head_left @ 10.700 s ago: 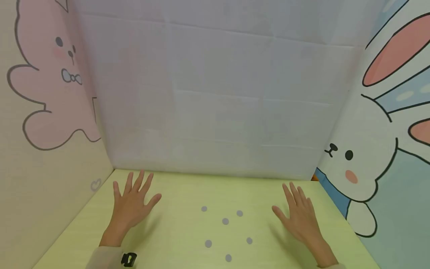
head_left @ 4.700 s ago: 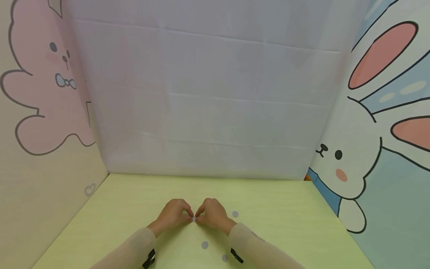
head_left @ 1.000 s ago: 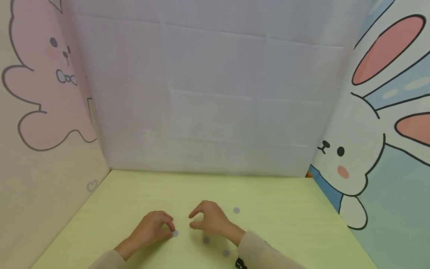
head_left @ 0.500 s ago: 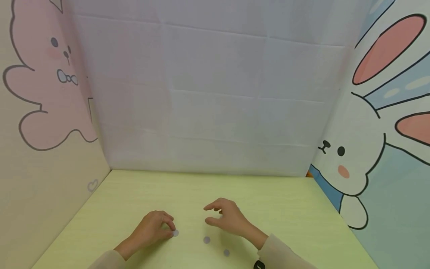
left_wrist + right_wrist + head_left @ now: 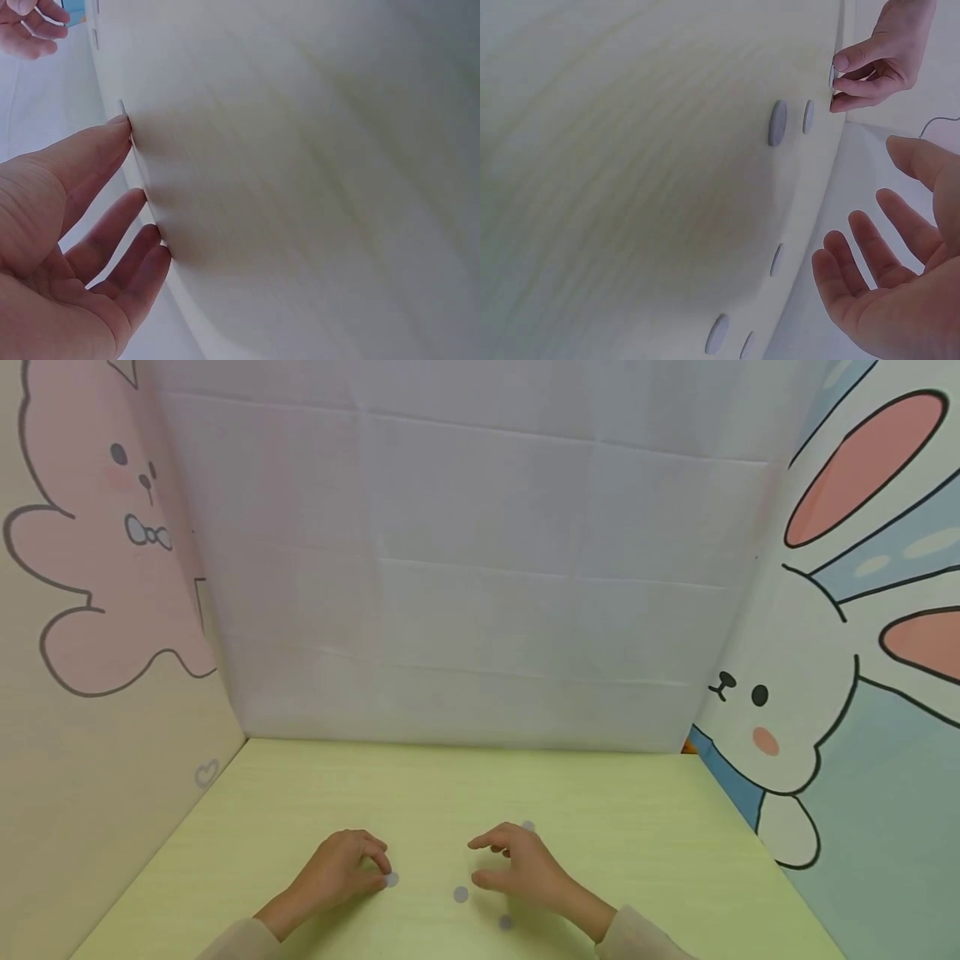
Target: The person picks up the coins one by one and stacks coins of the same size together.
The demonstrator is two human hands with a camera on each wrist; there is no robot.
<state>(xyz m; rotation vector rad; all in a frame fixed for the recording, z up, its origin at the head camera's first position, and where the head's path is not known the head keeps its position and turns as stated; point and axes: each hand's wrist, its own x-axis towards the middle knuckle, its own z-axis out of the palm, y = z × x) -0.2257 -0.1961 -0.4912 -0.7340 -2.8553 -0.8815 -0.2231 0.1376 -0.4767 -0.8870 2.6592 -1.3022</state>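
At the table's left-centre, my left hand (image 5: 337,872) holds a small flat grey disc (image 5: 392,880) by its edge between thumb and forefinger. The left wrist view shows this disc (image 5: 123,109) edge-on at the fingertips, with the other fingertips on the table. My right hand (image 5: 528,868) hovers over the table with thumb and fingers apart and nothing between them. Just left of its thumb lies a second grey disc (image 5: 461,894). Another disc (image 5: 506,922) lies nearer the front, and one more disc (image 5: 528,826) is partly covered by the right hand.
The pale yellow-green table (image 5: 337,785) meets a white sheet (image 5: 465,568) at its back edge. A side wall with a pink bear (image 5: 127,610) stands left, one with a white rabbit (image 5: 802,693) right. In the right wrist view, several discs (image 5: 718,334) lie spread out.
Both hands began spread flat and apart, then met at a disc in the middle. The left has since shifted left and frontward; the right has drawn away rightward, then slightly frontward.
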